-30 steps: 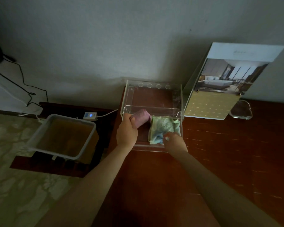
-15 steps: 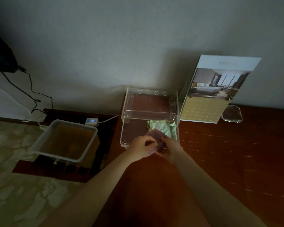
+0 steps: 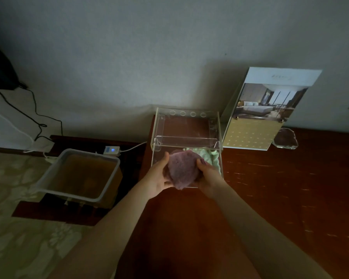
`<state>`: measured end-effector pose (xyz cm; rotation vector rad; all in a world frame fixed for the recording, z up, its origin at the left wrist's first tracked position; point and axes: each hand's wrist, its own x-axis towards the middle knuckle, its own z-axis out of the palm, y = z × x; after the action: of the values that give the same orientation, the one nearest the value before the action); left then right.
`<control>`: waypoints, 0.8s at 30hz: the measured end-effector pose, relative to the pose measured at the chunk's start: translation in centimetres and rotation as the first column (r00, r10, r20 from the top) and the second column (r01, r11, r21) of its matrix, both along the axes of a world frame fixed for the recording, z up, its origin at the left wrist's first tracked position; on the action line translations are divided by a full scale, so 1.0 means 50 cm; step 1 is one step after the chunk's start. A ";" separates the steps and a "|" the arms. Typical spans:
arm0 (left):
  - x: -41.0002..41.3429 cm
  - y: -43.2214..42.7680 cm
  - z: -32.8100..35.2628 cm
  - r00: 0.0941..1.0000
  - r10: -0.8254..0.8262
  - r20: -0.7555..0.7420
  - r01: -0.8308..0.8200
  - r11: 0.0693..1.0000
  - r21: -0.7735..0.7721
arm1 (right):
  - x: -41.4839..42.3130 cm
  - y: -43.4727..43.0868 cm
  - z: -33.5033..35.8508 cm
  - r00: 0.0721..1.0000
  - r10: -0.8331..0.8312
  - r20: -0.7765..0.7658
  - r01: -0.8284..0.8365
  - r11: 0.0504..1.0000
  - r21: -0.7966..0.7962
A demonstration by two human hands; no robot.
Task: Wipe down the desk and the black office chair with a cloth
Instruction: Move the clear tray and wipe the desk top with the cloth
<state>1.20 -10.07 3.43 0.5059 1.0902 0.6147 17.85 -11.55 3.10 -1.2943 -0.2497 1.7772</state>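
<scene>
bare forearms, no visible sleeves

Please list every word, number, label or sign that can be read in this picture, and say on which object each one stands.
No text here can be read with certainty.
Brochure stand: a faint line of writing on the white top band, too small and blurred to read.
White switch box on the cord: a small blue lit display, with no legible figure.
Purple cloth, green cloth, clear acrylic box: no text visible.

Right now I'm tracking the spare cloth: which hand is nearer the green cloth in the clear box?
Right. The right hand sits just in front of the green cloth; the left hand holds the purple cloth further left.
</scene>
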 end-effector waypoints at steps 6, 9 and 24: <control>-0.008 0.063 -0.008 0.806 0.060 -0.590 0.081 0.974 0.209 | -0.035 0.025 -0.030 0.882 0.213 0.421 -0.185 0.977 -0.106; -0.012 0.082 -0.031 0.686 0.048 -0.726 0.244 0.925 0.293 | -0.049 0.043 -0.047 0.706 0.300 0.642 -0.274 0.951 -0.143; -0.011 0.066 -0.110 0.471 0.255 -0.845 0.455 0.750 0.480 | -0.061 0.063 -0.084 0.247 0.243 0.938 -0.409 0.904 -0.127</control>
<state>0.65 -6.76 -2.08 1.6862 1.8139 0.6107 14.80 -8.41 -1.10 -2.1809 -1.4059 0.9827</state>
